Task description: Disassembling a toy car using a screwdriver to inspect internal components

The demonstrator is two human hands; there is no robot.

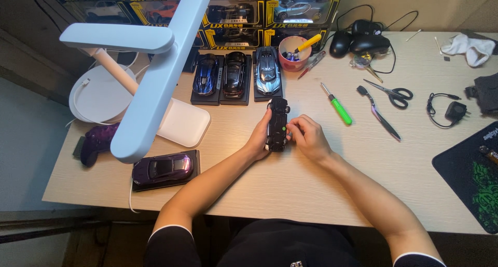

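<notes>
A black toy car (277, 125) lies belly-up on the wooden bench (290, 184) near its middle, nose toward 12 o'clock. The upturned underside faces the camera, which suits work on the chassis. The left hand (259, 138) is curled around the car's 9 o'clock flank, bracing it against the bench. The right hand (306, 135) is closed at the 3 o'clock flank, fingertips pinched against the car's edge; whether it holds anything small I cannot tell.

At 12 o'clock three model cars (236, 75) stand on dark plinths in a row, kept clear of the working spot. A green-handled screwdriver (336, 104), scissors (390, 93) and a dark hand tool (378, 113) lie at 2 o'clock, within the right hand's reach. A purple model car (163, 168) sits at 8 o'clock under a white desk lamp (150, 75).
</notes>
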